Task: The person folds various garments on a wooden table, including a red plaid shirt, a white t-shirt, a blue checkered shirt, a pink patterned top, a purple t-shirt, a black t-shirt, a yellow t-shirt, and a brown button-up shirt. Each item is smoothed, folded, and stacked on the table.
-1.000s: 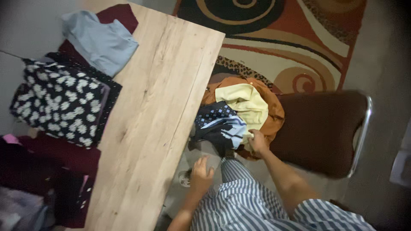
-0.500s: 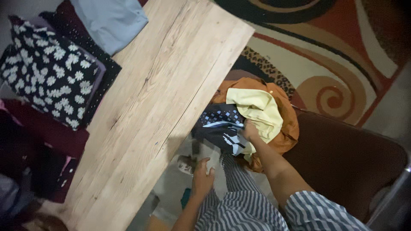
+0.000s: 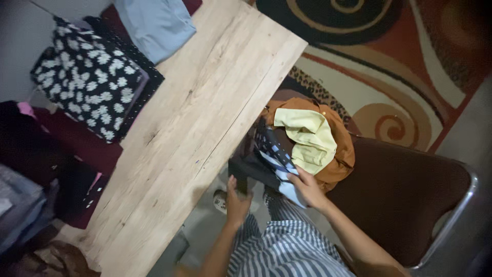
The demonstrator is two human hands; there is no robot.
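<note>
Head view, from the left: a folded black daisy-print cloth (image 3: pixel 95 84) and a pale blue garment (image 3: pixel 156 23) lie on the wood-grain counter (image 3: pixel 205 118). Below its edge, the left hand (image 3: pixel 237 197) touches the dark patterned garment (image 3: pixel 269 154), fingers loosely together. That soft, crumpled garment runs from upper left to lower right on the brown chair (image 3: pixel 405 190), beside yellow cloth (image 3: pixel 307 138). The right hand (image 3: pixel 307 187) pinches its lower end.

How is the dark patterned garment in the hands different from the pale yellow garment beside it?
The dark patterned garment is navy with light stripes and dots; the pale yellow garment is plain. The dark one is gripped by the right hand and left hand; the yellow one lies untouched. Both are crumpled on the chair.
</note>
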